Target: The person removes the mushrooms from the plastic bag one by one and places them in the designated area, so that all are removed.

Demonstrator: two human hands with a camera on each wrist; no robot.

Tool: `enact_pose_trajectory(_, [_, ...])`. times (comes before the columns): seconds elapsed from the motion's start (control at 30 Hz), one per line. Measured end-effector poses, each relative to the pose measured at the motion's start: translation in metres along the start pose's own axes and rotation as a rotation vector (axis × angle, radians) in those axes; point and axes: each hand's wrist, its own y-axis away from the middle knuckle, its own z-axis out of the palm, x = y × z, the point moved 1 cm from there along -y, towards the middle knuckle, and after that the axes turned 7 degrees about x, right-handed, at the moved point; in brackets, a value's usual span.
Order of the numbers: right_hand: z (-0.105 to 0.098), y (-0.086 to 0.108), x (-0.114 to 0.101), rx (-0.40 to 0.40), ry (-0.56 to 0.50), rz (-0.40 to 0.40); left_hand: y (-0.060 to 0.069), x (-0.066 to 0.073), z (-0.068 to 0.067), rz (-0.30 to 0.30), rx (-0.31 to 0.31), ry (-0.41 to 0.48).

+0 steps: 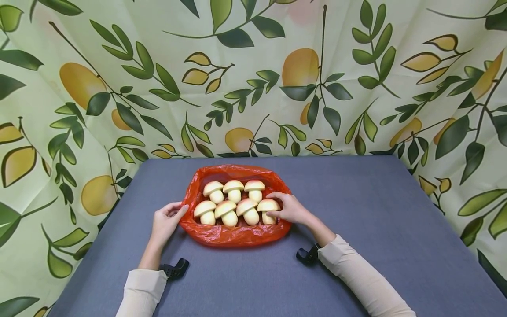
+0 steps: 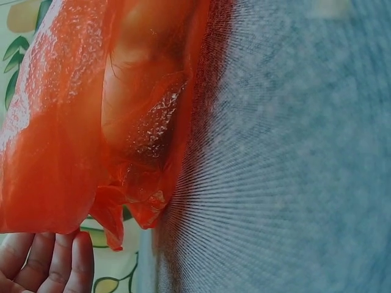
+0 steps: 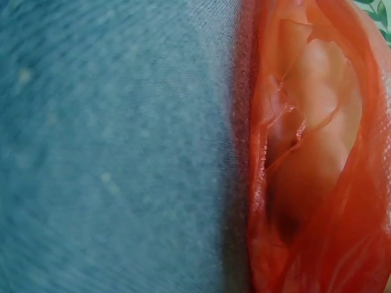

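An open red plastic bag (image 1: pixel 237 240) lies on the table with its rim spread wide. Inside it stand several pale yellow mushrooms (image 1: pixel 233 189) with pink-tinged caps, in two rows. My right hand (image 1: pixel 292 209) reaches over the bag's right rim and grips the front-row mushroom (image 1: pixel 268 206) at the right end, fingers by the cap and thumb at the stem. At the bag's left rim, my left hand (image 1: pixel 166 220) pinches the plastic between thumb and fingers. The left wrist view shows its fingers (image 2: pixel 58 262) against the bag's edge. Red plastic hides the right hand's grip in the right wrist view.
A blue-grey cloth covers the table (image 1: pixel 356 198). Behind and at the sides hangs a curtain (image 1: pixel 253 88) printed with leaves and fruit. A black wrist device (image 1: pixel 177 268) sits by the left cuff, and another black device (image 1: pixel 308 254) by the right cuff.
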Motion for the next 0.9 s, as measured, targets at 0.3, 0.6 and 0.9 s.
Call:
enact_pose_trajectory(0.3, [-0.007,0.001,-0.003,0.026,-0.027,0.010,0.000,-0.001,0.000,-0.005,0.000,0.003])
enact_pose_trajectory(0.6, [-0.018,-0.002,-0.010,0.044,-0.107,0.005,0.002,0.001,-0.001,-0.001,-0.007,0.006])
enact_pose_trajectory(0.9, [-0.035,-0.005,-0.015,0.057,-0.131,-0.006,0.001,0.000,-0.001,0.000,-0.001,0.003])
